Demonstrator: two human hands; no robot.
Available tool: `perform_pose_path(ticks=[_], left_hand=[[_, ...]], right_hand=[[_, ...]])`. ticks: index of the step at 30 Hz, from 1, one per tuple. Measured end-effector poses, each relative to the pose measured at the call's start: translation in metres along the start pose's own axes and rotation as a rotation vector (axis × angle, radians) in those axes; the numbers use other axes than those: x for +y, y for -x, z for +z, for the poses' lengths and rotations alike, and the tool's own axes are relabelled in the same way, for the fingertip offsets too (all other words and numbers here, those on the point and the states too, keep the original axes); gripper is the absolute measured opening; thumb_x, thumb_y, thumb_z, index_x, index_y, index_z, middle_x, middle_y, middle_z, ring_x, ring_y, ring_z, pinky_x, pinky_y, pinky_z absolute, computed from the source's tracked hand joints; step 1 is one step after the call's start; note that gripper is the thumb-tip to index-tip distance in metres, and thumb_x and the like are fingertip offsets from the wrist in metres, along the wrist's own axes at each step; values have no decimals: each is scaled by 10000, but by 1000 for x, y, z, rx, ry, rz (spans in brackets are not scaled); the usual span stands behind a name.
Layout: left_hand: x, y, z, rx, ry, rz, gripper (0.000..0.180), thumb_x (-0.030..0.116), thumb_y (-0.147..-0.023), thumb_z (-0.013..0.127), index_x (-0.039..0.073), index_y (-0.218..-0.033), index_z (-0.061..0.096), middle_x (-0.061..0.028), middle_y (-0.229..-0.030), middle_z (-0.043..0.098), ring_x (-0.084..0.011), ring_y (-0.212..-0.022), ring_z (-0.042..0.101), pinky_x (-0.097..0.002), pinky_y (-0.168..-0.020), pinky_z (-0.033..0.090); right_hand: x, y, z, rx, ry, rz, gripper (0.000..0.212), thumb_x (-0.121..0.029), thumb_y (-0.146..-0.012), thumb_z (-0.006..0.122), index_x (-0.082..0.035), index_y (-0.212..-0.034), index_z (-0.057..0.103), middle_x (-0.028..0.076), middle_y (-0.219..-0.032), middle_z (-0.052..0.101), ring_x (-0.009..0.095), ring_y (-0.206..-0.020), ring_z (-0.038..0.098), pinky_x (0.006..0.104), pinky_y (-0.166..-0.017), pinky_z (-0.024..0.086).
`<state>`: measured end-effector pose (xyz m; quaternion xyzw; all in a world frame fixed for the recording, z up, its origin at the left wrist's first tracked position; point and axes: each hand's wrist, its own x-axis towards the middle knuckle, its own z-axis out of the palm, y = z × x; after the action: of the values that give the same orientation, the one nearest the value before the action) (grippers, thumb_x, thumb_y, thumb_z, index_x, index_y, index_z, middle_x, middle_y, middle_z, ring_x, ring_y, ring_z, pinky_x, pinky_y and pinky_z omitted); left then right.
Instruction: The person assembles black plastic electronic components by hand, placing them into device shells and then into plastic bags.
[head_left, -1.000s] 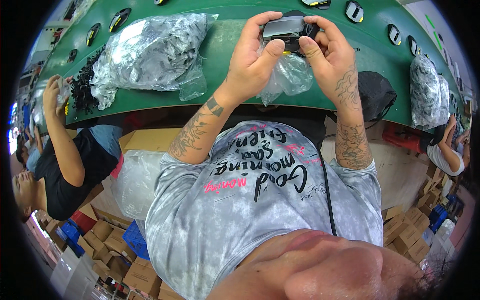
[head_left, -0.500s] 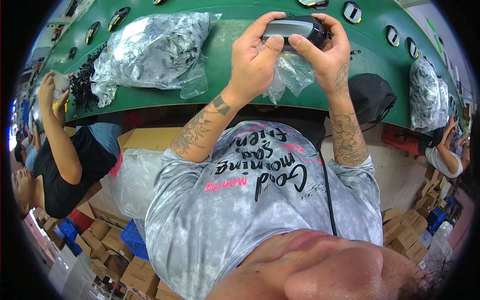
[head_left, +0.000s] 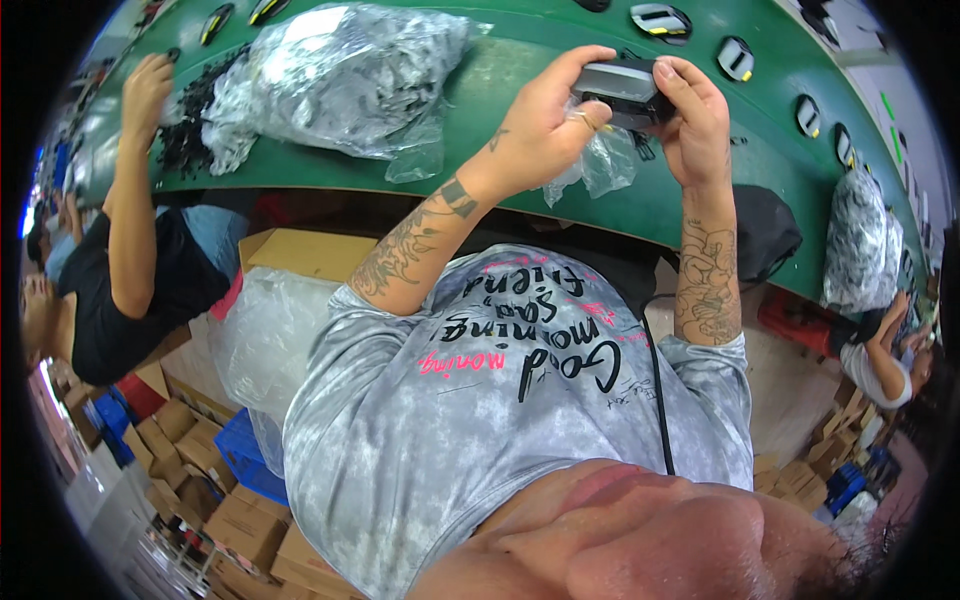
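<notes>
- Left hand raised, fingers curled, gripping the dark device from its left end.
- Right hand clamps the right end.
- Device held above the green bench, over a clear bag.

— How are your arms set?
— Both your tattooed forearms rise from the lower edge, elbows bent, wrists close together.
— And the hands?
— Your left hand and right hand are raised, fingers curled inward, thumbs on top.
</notes>
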<state>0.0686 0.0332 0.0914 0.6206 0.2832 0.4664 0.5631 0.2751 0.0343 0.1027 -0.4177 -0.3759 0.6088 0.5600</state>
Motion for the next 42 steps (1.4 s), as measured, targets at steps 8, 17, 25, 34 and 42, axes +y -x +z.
perform_pose_path(ticks=[8, 17, 25, 34, 42], left_hand=[[-69, -76, -67, 274, -253, -186, 311, 165, -894, 708, -30, -1134, 673, -170, -912, 716, -276, -809, 687, -369, -718, 541], [-154, -204, -149, 887, -1095, -53, 337, 85, -960, 542, -113, -1226, 602, -304, -1021, 702, -396, -1011, 698, -464, -819, 559], [46, 17, -68, 237, -1178, -92, 285, 298, -908, 719, 23, -974, 750, -214, -908, 734, -376, -869, 719, -445, -799, 576], [33, 41, -133, 439, -1427, -350, 224, 198, -890, 648, -21, -874, 693, -227, -878, 723, -376, -813, 714, -443, -754, 552], [44, 29, -110, 321, 121, -63, 149, 76, -967, 553, -2, -863, 627, -138, -995, 741, -126, -841, 648, -266, -777, 522]], right_hand=[[3, -38, -19, 233, 280, -129, 571, -184, -972, 715, 92, -1377, 422, 201, -1291, 549, 310, -1073, 691, 384, -845, 636], [-24, 2, 11, -36, 324, -117, 458, -119, -1013, 623, 61, -1397, 449, 181, -1244, 580, 296, -1028, 718, 346, -763, 636], [-35, 63, -81, 129, 287, -120, 352, -48, -1017, 584, 42, -1351, 517, 152, -1183, 613, 242, -966, 709, 304, -704, 605], [-28, 43, 5, -115, 413, -114, 255, -113, -973, 685, -17, -1204, 636, 63, -1043, 655, 143, -880, 668, 271, -723, 537], [18, 29, 51, -293, 572, -232, 459, -167, -921, 748, -53, -1346, 619, 82, -1244, 665, 157, -1087, 641, 287, -812, 552]])
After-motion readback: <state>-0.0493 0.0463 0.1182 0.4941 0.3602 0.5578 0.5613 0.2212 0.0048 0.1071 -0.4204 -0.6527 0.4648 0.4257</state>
